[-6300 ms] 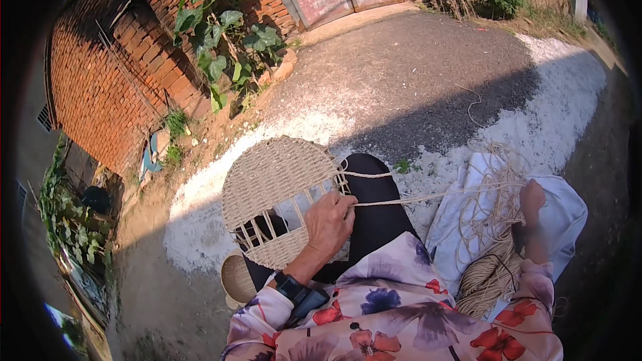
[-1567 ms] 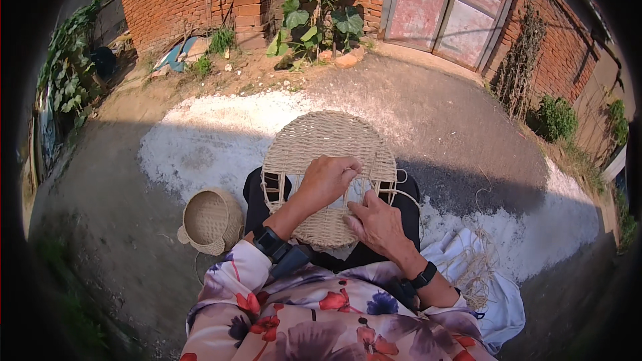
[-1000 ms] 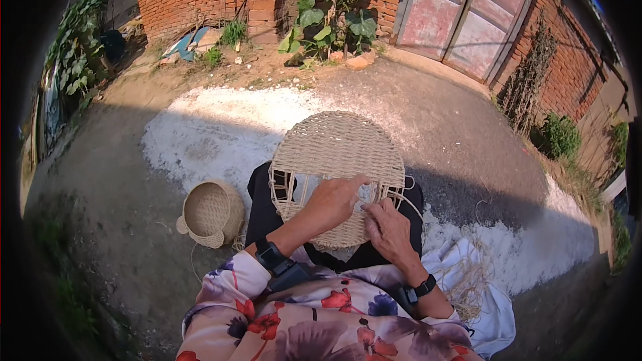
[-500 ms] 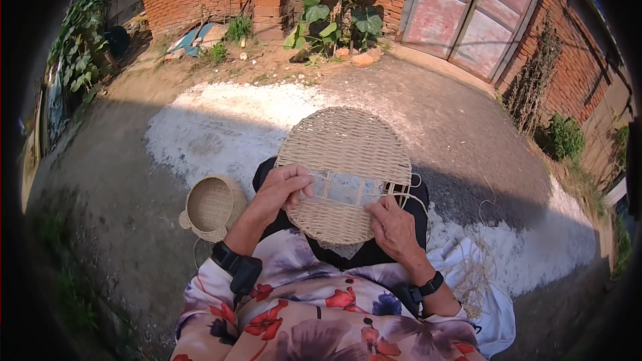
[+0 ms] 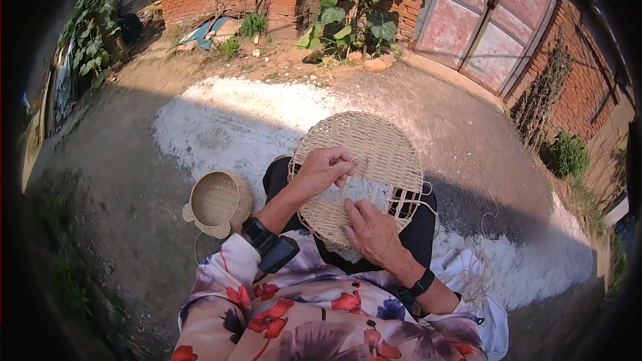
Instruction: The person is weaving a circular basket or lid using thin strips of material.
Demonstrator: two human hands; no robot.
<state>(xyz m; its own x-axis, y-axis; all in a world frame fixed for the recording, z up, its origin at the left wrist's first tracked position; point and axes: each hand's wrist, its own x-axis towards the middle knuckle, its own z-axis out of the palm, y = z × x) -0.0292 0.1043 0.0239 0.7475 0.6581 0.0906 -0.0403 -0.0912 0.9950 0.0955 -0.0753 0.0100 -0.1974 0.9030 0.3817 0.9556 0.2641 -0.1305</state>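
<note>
On my lap rests a round, flat woven piece (image 5: 364, 142) of tan twisted cord. A band across its lower middle is unwoven, with bare crosswise strands showing there. My left hand (image 5: 328, 168) is over the left part of this gap, its thumb and fingers pinched together on what seems to be a thin cord. Against the lower edge of the gap lies my right hand (image 5: 374, 230), fingers bent and close together over the strands. What the right fingers grip is hidden. Loose cord ends (image 5: 428, 199) stick out at the piece's right edge.
A small round woven basket (image 5: 219, 202) with a side tab stands on the ground to my left. A white sack (image 5: 493, 324) with loose tan cord (image 5: 476, 277) lies at my right. White powdery material (image 5: 221, 124) covers the ground ahead, before a brick wall and metal doors (image 5: 483, 23).
My left hand has moved right and up across the gap. My right hand has shifted left, away from the right edge. The view has turned slightly.
</note>
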